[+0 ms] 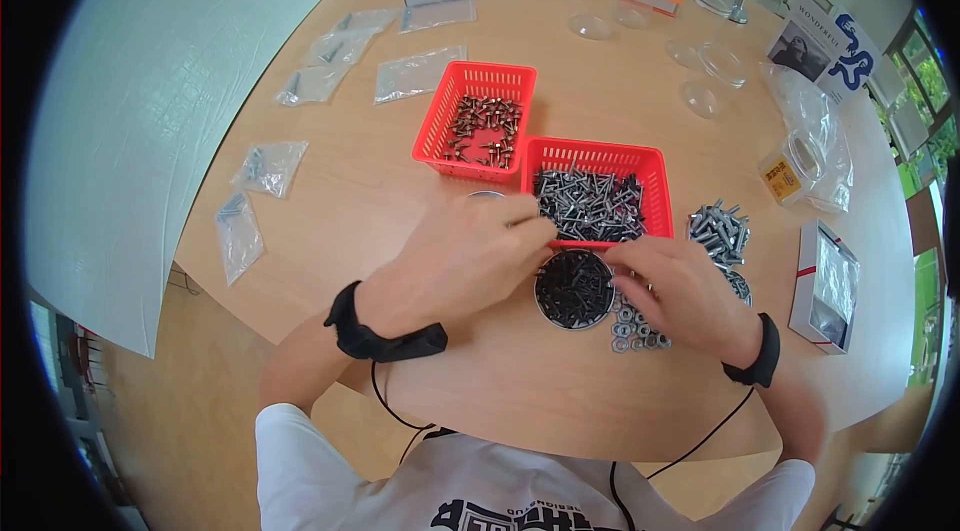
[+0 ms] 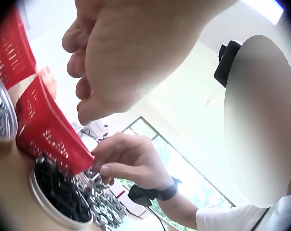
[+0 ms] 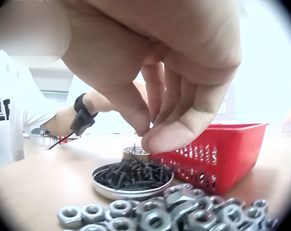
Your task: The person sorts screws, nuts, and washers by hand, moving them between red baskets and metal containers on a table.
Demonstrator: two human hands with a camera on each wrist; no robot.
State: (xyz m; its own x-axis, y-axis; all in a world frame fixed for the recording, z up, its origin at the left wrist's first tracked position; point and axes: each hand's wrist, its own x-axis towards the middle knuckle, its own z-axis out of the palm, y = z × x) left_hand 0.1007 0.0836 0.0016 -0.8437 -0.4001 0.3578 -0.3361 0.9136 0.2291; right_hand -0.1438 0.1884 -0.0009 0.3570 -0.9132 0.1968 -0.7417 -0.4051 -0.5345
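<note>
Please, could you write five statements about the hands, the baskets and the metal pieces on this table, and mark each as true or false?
1. The near basket is empty. False: the near basket holds many silver screws.
2. The round dish contains black screws. True.
3. The left hand is closer to the loose nuts than the right hand. False: the right hand is closer to the loose nuts; the left hand is farther away.
4. Both baskets are blue. False: the near basket and the far basket are red.
5. Each wrist wears a black band. True.
</note>
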